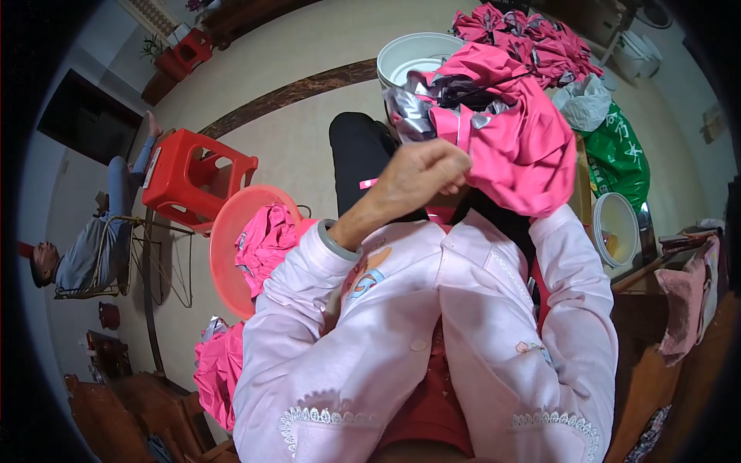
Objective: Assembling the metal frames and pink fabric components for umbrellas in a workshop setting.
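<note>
Left hand (pixel 429 170): fingers curled closed, pinching a strip at the edge of the pink cloth (pixel 525 150). Right hand: hidden behind the cloth; its grip cannot be told. The cloth lies before the torso, near a white bucket (pixel 421 48).

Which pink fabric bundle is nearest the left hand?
The big bundle right of upper centre, directly at the left hand. Others lie apart from it: basin bundle inside the red basin, lower-left bundle, upper-right heap.

A home, by its potted plant (pixel 152 49), red plastic stool (pixel 171 174), wooden furniture (pixel 137 413).
</note>
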Available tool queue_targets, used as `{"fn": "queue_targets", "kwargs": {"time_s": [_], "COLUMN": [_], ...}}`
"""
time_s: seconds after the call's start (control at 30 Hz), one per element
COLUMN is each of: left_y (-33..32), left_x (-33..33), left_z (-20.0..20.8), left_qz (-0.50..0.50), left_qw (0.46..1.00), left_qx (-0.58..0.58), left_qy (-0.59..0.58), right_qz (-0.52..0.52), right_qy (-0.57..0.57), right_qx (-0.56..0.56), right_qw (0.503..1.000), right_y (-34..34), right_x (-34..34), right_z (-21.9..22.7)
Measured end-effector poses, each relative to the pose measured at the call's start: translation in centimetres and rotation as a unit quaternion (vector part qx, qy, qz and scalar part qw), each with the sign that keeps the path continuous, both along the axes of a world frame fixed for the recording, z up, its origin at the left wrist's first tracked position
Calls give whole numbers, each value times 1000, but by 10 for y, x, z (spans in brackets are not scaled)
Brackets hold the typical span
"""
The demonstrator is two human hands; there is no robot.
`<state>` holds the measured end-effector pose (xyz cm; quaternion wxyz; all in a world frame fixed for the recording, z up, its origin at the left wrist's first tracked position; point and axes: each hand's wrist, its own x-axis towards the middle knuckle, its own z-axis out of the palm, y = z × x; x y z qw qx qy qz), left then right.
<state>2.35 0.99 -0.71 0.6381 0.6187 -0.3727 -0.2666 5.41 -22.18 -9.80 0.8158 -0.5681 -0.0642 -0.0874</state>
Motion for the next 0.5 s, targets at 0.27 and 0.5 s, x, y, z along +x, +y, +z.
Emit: {"fn": "queue_targets", "kwargs": {"time_s": [0.27,0.5], "left_y": [4,-1], "left_x": [43,46], "left_z": [-16,-44], "left_qz": [273,199], "left_qw": [904,919], "left_qx": [-6,67], "left_qy": [-328,-333], "right_qz": [-28,-51], "right_qy": [24,49], "right_qx": [-29,-67], "right_qw": [999,995], "right_y": [-33,-39], "right_x": [-58,-55], "right_z": [-15,0]}}
